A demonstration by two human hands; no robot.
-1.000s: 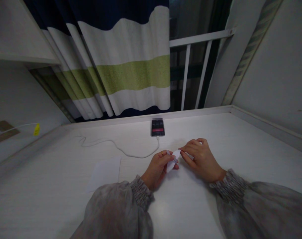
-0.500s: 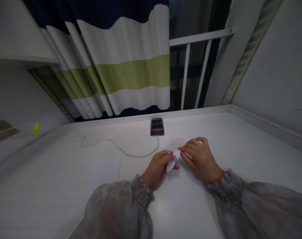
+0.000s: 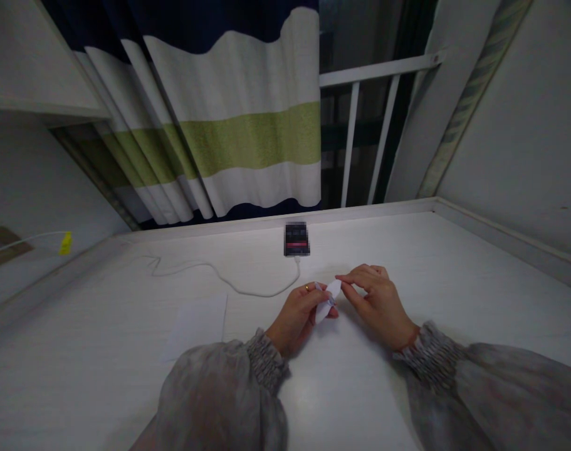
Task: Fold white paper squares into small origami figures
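Note:
Both my hands meet over the middle of the white table on a small folded piece of white paper. My left hand, with a ring on one finger, pinches the paper's left side between thumb and fingers. My right hand pinches the paper's upper right end with its fingertips, the other fingers curled. Most of the paper is hidden between the fingers.
A flat white sheet lies left of my left arm. A dark phone sits near the table's far edge, with a white cable running left. A striped curtain and a white railing stand behind the table.
My right hand has drawn slightly in toward me and to the left, staying on the paper. My left hand has barely moved.

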